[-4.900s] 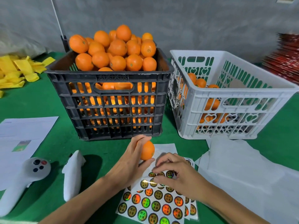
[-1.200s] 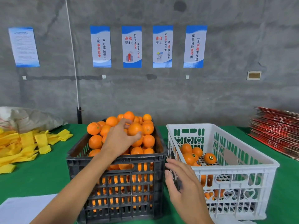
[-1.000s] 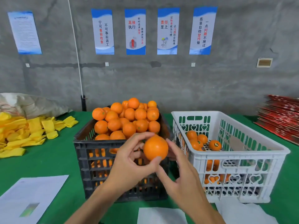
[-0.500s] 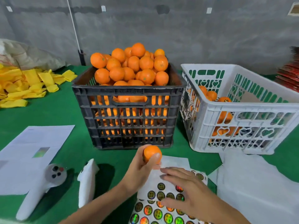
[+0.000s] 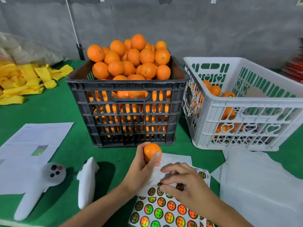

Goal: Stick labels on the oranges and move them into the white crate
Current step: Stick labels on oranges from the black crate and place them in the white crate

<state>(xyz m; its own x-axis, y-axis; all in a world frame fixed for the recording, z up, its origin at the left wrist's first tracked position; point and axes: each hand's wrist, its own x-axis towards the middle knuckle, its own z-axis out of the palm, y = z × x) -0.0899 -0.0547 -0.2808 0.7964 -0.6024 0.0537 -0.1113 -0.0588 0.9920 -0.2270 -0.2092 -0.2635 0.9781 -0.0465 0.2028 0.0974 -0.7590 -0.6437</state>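
Observation:
My left hand [image 5: 139, 171] grips one orange [image 5: 151, 153] just above the green table, in front of the black crate [image 5: 127, 112]. That crate is heaped with oranges [image 5: 131, 61]. My right hand [image 5: 183, 184] is curled over the sheet of round shiny labels [image 5: 164, 210], thumb and forefinger pinching a label [image 5: 159, 184] at the sheet's top rows. The white crate [image 5: 246, 102] stands to the right of the black one and holds several oranges [image 5: 214, 90], some with a label on top.
Two white hand controllers [image 5: 32, 185] [image 5: 86, 179] lie at the front left beside a printed paper [image 5: 32, 141]. Yellow foam sleeves [image 5: 19, 79] are piled at the far left. White backing sheets [image 5: 262, 185] cover the front right. A red stack [image 5: 295, 69] sits far right.
My left hand took an orange from the black crate and brought it down to the table. My right hand dropped onto the label sheet, and its fingers have now curled onto a label.

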